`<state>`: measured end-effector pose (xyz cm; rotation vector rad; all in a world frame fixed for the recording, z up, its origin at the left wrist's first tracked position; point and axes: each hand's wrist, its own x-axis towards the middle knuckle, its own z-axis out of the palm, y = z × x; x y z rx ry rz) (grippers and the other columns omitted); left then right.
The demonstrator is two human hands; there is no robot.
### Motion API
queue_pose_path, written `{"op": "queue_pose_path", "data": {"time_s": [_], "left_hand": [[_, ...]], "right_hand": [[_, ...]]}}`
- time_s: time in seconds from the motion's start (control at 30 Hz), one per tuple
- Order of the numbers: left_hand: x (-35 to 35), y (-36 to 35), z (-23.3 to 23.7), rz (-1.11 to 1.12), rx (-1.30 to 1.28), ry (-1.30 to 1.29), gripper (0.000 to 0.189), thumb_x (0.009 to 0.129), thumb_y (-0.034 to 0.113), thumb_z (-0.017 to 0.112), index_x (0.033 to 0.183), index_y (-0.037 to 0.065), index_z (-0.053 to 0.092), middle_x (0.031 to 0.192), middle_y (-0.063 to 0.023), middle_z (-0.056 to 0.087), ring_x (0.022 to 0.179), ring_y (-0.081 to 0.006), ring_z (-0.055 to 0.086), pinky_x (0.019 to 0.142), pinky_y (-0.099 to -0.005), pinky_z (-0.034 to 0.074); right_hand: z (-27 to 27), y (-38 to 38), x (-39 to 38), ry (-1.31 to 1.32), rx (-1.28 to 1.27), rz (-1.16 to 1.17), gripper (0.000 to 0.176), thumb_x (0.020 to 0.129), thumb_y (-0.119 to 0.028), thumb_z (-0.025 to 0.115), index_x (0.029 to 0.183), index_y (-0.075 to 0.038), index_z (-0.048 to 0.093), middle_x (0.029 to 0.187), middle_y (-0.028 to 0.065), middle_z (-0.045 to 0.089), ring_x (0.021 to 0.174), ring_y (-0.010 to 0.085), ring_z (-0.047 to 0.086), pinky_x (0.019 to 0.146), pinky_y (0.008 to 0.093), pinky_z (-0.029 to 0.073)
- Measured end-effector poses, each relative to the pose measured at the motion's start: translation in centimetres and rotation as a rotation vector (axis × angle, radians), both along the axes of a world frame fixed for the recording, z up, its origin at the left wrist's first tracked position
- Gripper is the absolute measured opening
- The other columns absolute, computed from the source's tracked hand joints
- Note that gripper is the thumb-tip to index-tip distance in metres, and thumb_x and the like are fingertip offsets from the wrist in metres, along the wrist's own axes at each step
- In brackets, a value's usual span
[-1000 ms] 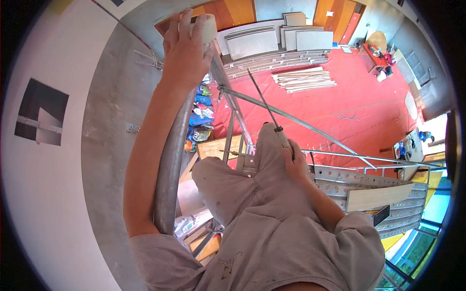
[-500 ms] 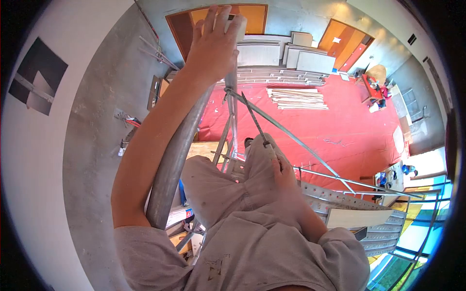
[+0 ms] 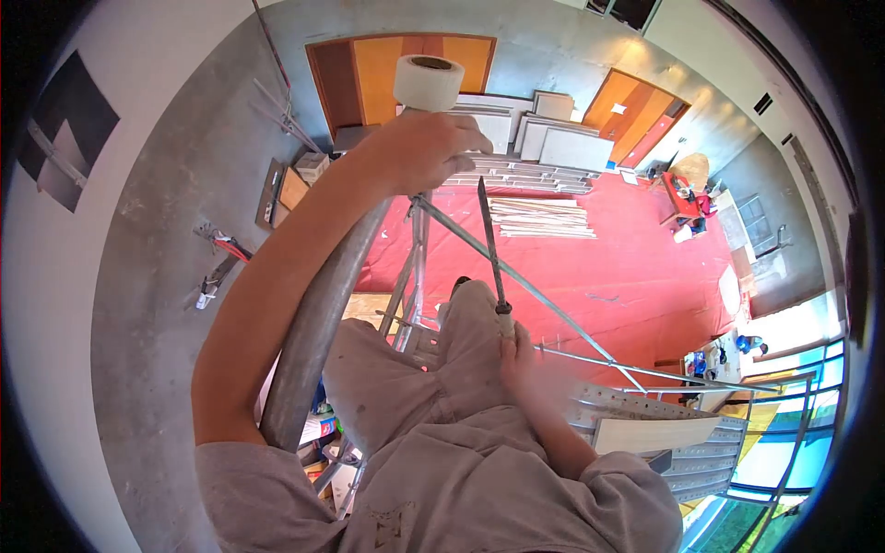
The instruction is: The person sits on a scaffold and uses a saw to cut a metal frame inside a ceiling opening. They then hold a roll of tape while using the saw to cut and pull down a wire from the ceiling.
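Observation:
A white roll of tape [image 3: 429, 85] stands on top of the scaffold post at the upper middle. Just below it is my left hand [image 3: 429, 152], its fingers apart and curved to the right, with nothing seen between them. My left forearm lies along a thick grey scaffold pipe [image 3: 323, 336]. My right hand [image 3: 519, 358], near my knee, is wrapped round the light handle of a narrow saw-like blade [image 3: 491, 244] that points up. The far side of that grip is partly blurred.
Thin diagonal braces [image 3: 544, 295] cross in front of me. At the lower right a perforated metal platform [image 3: 701, 472] bears a pale board [image 3: 654, 433]. Far below, wooden strips [image 3: 542, 217] lie on the red floor [image 3: 636, 267].
My left hand has come down off the tape roll, which now shows fully. My right hand and the blade appear lower and the blade more upright. The whole view has shifted.

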<state>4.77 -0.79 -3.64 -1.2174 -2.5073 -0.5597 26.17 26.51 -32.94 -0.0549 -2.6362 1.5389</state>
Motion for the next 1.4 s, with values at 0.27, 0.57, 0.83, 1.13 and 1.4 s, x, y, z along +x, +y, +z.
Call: {"op": "queue_pose_path", "data": {"time_s": [0.27, 0.57, 0.83, 1.13, 1.4], "left_hand": [[0.7, 0.1, 1.2, 0.007, -0.038, -0.279, 0.025, 0.079, 0.015, 0.071, 0.102, 0.004, 0.07, 0.091, -0.0119, 0.071, 0.084, -0.0248, 0.067, 0.082, -0.0371, 0.051], [0.6, 0.1, 1.5, 0.0, -0.038, -0.384, 0.019, 0.08, 0.016, 0.071, 0.094, 0.004, 0.072, 0.084, -0.0109, 0.071, 0.079, -0.0252, 0.068, 0.076, -0.0363, 0.052], [0.6, 0.0, 1.2, -0.036, -0.092, -0.215, 0.016, 0.078, 0.016, 0.068, 0.089, 0.004, 0.071, 0.083, -0.0108, 0.071, 0.078, -0.026, 0.068, 0.074, -0.0372, 0.052], [0.3, -0.1, 1.0, -0.061, 0.085, -0.245, 0.014, 0.081, 0.013, 0.065, 0.086, 0.0, 0.067, 0.075, -0.0134, 0.067, 0.072, -0.0268, 0.065, 0.069, -0.0377, 0.051], [0.1, -0.2, 0.8, -0.044, 0.077, -0.229, 0.011, 0.083, 0.01, 0.06, 0.081, -0.001, 0.063, 0.069, -0.0141, 0.063, 0.064, -0.0277, 0.061, 0.064, -0.039, 0.047]], "right_hand": [[-1.6, 0.7, -0.4, 0.146, 0.154, 0.098, 0.039, 0.097, -0.015, 0.041, 0.131, 0.004, 0.046, 0.106, 0.015, 0.06, 0.086, 0.0195, 0.059, 0.076, 0.0334, 0.049], [-0.7, 0.1, -0.3, 0.168, 0.084, 0.146, 0.044, 0.095, -0.013, 0.041, 0.135, 0.004, 0.043, 0.101, 0.0107, 0.058, 0.082, 0.0147, 0.057, 0.073, 0.0308, 0.049], [-0.1, -0.2, -0.2, 0.137, -0.033, 0.164, 0.044, 0.098, -0.017, 0.042, 0.136, 0.003, 0.043, 0.09, 0.0051, 0.057, 0.076, 0.0111, 0.053, 0.068, 0.0281, 0.046], [1.9, -0.7, -0.1, 0.046, -0.075, 0.193, 0.043, 0.098, -0.017, 0.041, 0.137, 0.002, 0.043, 0.084, 0.0039, 0.055, 0.072, 0.0118, 0.051, 0.064, 0.0285, 0.044], [3.0, -1.0, 0.0, 0.043, -0.156, 0.178, 0.038, 0.095, -0.012, 0.047, 0.129, 0.006, 0.048, 0.079, 0.0092, 0.058, 0.069, 0.0172, 0.055, 0.064, 0.0339, 0.046]]}}
